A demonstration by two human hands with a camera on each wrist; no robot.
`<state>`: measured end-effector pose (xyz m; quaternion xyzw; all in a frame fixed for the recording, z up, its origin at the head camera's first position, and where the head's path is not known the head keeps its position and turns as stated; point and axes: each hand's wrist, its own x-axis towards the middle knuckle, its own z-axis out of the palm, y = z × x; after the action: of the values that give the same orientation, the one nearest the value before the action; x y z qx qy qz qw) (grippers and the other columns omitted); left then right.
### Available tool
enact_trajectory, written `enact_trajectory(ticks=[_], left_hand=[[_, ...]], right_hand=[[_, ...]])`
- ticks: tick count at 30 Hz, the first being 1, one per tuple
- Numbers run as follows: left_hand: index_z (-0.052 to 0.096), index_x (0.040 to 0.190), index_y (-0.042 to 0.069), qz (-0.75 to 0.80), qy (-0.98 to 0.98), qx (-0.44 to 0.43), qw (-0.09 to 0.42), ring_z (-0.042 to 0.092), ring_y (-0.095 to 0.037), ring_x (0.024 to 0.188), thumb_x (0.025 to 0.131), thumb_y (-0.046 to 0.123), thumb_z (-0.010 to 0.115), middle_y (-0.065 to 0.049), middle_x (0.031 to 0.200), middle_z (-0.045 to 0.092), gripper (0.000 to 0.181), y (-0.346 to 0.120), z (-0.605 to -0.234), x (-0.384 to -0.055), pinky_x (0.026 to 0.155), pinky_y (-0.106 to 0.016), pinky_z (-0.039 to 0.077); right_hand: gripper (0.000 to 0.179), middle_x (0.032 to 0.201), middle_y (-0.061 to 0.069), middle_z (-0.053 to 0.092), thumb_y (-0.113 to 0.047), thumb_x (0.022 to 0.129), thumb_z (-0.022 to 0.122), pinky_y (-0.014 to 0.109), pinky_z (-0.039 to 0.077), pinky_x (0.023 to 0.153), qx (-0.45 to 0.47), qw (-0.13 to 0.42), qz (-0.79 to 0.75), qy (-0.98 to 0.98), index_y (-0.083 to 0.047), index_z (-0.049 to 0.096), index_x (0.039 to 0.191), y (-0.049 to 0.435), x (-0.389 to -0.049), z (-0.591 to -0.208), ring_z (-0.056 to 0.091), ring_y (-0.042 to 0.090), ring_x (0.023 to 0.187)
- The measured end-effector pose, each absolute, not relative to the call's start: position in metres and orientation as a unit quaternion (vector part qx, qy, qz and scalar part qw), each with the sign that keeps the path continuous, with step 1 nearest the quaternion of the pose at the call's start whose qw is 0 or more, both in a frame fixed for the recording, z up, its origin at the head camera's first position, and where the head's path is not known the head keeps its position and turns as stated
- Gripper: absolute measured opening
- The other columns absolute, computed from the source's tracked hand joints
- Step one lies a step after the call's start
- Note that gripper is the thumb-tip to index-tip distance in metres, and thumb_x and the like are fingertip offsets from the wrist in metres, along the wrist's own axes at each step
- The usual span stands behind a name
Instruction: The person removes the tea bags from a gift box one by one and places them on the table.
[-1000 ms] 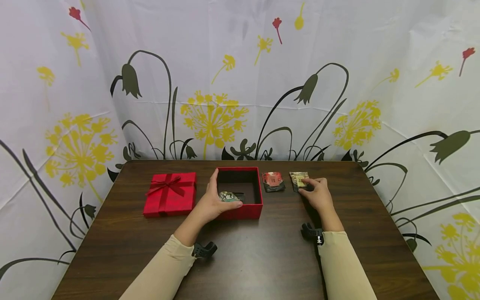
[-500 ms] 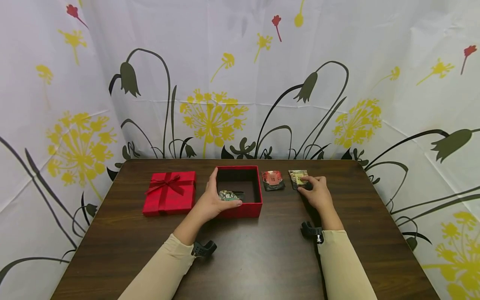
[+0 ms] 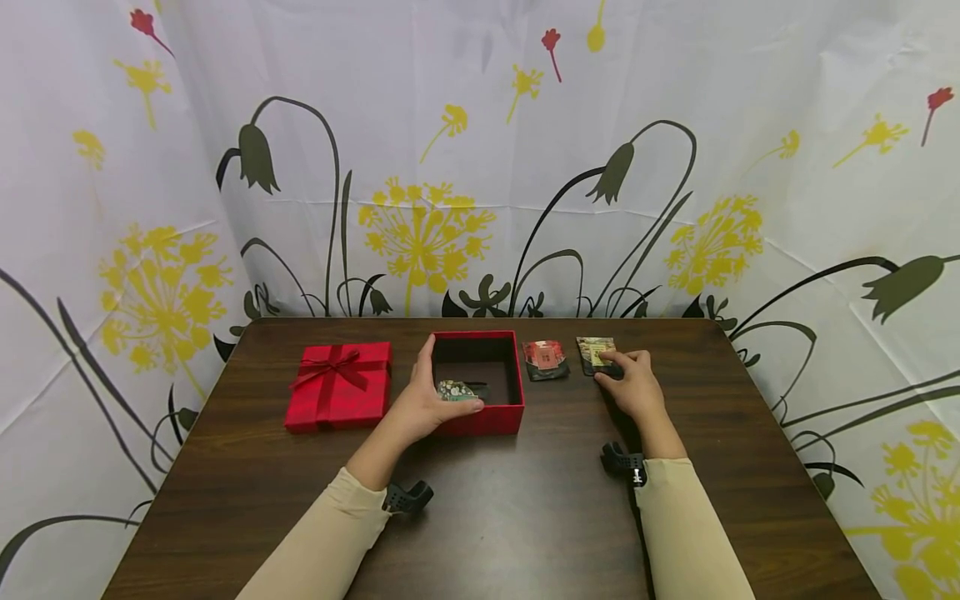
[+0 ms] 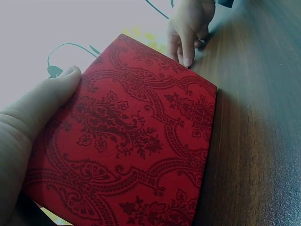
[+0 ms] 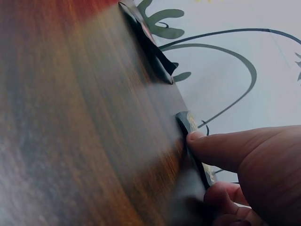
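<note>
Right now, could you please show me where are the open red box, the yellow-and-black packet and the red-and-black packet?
Open red box (image 3: 482, 422): head view, on its near outer wall.
Yellow-and-black packet (image 3: 591, 353): head view, on its printed face.
Red-and-black packet (image 3: 546, 359): head view, middle of its face.

On one brown table (image 3: 510, 517), one red box (image 3: 487, 422) and, to its left, one red lid (image 3: 339, 387) are counted. On this lid, one ribbon bow (image 3: 341, 367) is seen. Three small packets can be counted in total: one floral packet (image 3: 456, 391) is seen inside the box, and two are found to its right, namely one red packet (image 3: 546, 360) and one yellowish packet (image 3: 595, 350). Two hands are counted, one left hand (image 3: 423, 407) and one right hand (image 3: 637, 390). On the wrists, two black devices (image 3: 407, 498) are worn, one on each.
</note>
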<state>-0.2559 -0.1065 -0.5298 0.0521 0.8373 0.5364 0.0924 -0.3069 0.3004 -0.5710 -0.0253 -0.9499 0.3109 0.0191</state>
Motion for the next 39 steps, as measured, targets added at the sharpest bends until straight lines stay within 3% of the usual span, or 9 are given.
enact_trajectory(ticks=[8, 15, 25, 29, 33, 36, 39], left_hand=[[-0.004, 0.176, 0.029, 0.536, 0.837, 0.052, 0.093, 0.016, -0.043, 0.167, 0.08, 0.049, 0.095, -0.017, 0.182, 0.008, 0.139, -0.107, -0.53, -0.256, 0.128, -0.072, 0.029], [-0.004, 0.176, 0.03, 0.534, 0.839, 0.05, 0.096, 0.016, -0.044, 0.167, 0.08, 0.051, 0.094, -0.017, 0.182, 0.008, 0.139, -0.108, -0.528, -0.255, 0.127, -0.073, 0.03], [-0.004, 0.176, 0.029, 0.535, 0.838, 0.052, 0.095, 0.017, -0.043, 0.167, 0.08, 0.05, 0.094, -0.017, 0.182, 0.009, 0.139, -0.107, -0.528, -0.255, 0.128, -0.072, 0.03], [-0.004, 0.176, 0.027, 0.537, 0.837, 0.053, 0.093, 0.017, -0.043, 0.167, 0.079, 0.051, 0.095, -0.018, 0.182, 0.009, 0.14, -0.106, -0.528, -0.256, 0.128, -0.073, 0.029], [-0.004, 0.176, 0.026, 0.538, 0.836, 0.055, 0.094, 0.018, -0.044, 0.167, 0.079, 0.051, 0.095, -0.018, 0.182, 0.009, 0.14, -0.107, -0.529, -0.256, 0.127, -0.073, 0.029], [-0.003, 0.176, 0.026, 0.538, 0.836, 0.055, 0.094, 0.018, -0.044, 0.167, 0.079, 0.051, 0.095, -0.018, 0.182, 0.01, 0.14, -0.107, -0.529, -0.256, 0.127, -0.073, 0.029], [-0.003, 0.176, 0.026, 0.538, 0.836, 0.054, 0.094, 0.018, -0.044, 0.167, 0.079, 0.051, 0.095, -0.018, 0.182, 0.01, 0.141, -0.107, -0.529, -0.256, 0.127, -0.073, 0.03]], right_hand=[[0.051, 0.145, 0.026, 0.04, -0.03, 0.105, 0.075, 0.068, 0.047, 0.107, -0.024, 0.025, 0.327, -0.944, -0.017, 0.062, 0.152, 0.3, -0.308, -0.571, 0.058, 0.052, 0.125], [0.065, 0.146, 0.029, 0.044, -0.028, 0.103, 0.077, 0.067, 0.043, 0.113, -0.031, 0.035, 0.366, -0.93, -0.013, 0.051, 0.161, 0.301, -0.308, -0.571, 0.054, 0.052, 0.134], [0.068, 0.148, 0.033, 0.048, -0.022, 0.108, 0.07, 0.066, 0.043, 0.115, -0.066, 0.032, 0.421, -0.904, -0.009, 0.038, 0.167, 0.312, -0.308, -0.563, 0.052, 0.054, 0.136], [0.062, 0.143, 0.031, 0.057, -0.022, 0.109, 0.068, 0.063, 0.046, 0.109, -0.076, 0.047, 0.423, -0.902, -0.007, 0.043, 0.163, 0.313, -0.304, -0.549, 0.056, 0.05, 0.132], [0.053, 0.136, 0.027, 0.066, -0.024, 0.109, 0.067, 0.047, 0.053, 0.091, -0.078, 0.067, 0.428, -0.898, -0.008, 0.051, 0.157, 0.311, -0.299, -0.532, 0.064, 0.042, 0.119], [0.047, 0.133, 0.024, 0.069, -0.024, 0.109, 0.066, 0.035, 0.051, 0.081, -0.074, 0.074, 0.434, -0.895, -0.009, 0.056, 0.152, 0.308, -0.295, -0.52, 0.068, 0.038, 0.11], [0.04, 0.128, 0.022, 0.07, -0.024, 0.109, 0.066, 0.033, 0.051, 0.078, -0.058, 0.081, 0.431, -0.897, -0.009, 0.061, 0.147, 0.302, -0.29, -0.508, 0.069, 0.036, 0.107]])
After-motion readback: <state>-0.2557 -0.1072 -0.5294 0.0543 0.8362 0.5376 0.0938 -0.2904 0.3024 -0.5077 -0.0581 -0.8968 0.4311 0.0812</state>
